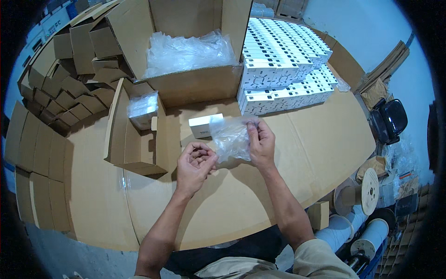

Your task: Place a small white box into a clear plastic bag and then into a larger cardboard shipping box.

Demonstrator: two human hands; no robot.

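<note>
A clear, crinkled plastic bag (231, 139) is stretched between my hands above the cardboard-covered table. My right hand (262, 142) pinches its upper right corner between thumb and fingers. With fingers curled, my left hand (197, 166) closes on the bag's left edge; the exact grip is small in view. Just behind the bag lies a small white box (200, 126), its right end partly covered by the plastic. To the left, an open cardboard carton (120, 144) holds some plastic-wrapped white boxes (143, 108) at its far end.
A large open carton (200, 86) full of clear plastic bags (190, 51) stands behind. White boxes (278, 69) are stacked at back right. Folded brown cartons (69, 88) pile up at the left. Reels (369, 190) and a black chair (389, 121) stand beyond the table's right edge.
</note>
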